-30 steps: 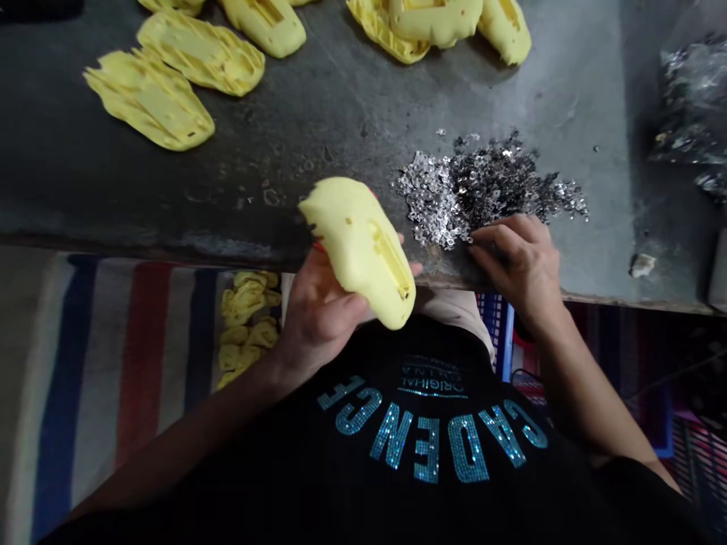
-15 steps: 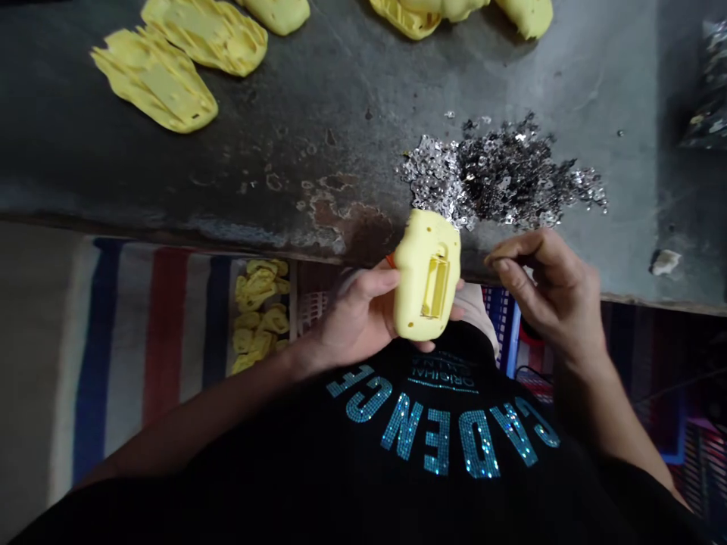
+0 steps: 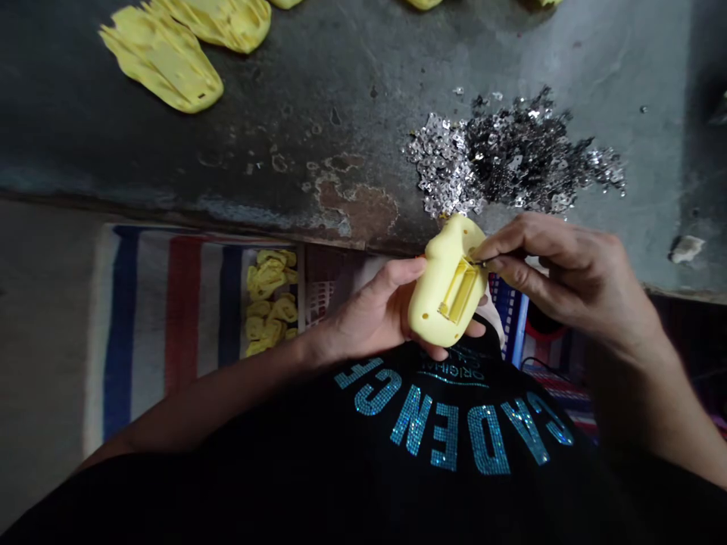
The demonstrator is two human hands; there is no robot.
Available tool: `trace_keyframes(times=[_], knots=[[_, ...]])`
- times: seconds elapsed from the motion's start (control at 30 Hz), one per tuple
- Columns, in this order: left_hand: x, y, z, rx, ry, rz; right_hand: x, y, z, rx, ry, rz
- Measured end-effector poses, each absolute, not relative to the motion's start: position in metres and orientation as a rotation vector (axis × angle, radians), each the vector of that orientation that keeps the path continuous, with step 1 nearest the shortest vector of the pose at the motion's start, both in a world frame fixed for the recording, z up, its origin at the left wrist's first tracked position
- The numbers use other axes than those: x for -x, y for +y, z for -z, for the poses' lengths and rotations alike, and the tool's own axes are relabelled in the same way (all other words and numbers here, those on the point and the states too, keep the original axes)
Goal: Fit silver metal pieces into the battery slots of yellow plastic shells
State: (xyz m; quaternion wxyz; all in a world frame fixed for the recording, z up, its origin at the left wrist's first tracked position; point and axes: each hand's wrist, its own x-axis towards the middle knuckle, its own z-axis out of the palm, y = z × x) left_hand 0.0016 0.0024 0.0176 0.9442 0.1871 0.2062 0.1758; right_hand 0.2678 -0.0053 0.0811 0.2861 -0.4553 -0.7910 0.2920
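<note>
My left hand is wrapped round a yellow plastic shell, thumb on its left edge and fingers underneath. The shell is tilted, with a rectangular battery compartment facing up and small screw holes around it. My right hand is closed in a pinch at the upper end of that compartment. Between its thumb and forefinger a small dark metal piece shows; most of it is hidden by the fingertips. Just beyond the shell, a heap of small shiny metal contact plates lies on the grey table.
More yellow shells lie at the table's far left. A whitish lump sits near the front edge at right. Below the table are a box of yellow parts, a striped sheet and a blue crate.
My right hand has moved left onto the shell, its pinched fingertips now at the compartment's upper end. The shell has tilted and shifted slightly right in my left hand. The view has shifted a little.
</note>
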Motion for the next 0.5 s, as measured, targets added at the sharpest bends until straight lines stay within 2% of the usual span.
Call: trace_keyframes(times=[0.3, 0.5], knots=[[-0.004, 0.001, -0.023, -0.418, 0.459, -0.352, -0.275, 0.005, -0.094, 1.245, -2.179, -0.870], [-0.007, -0.002, -0.025, -0.463, 0.499, -0.392, -0.268, 0.018, -0.099, 1.227, -2.210, -0.804]])
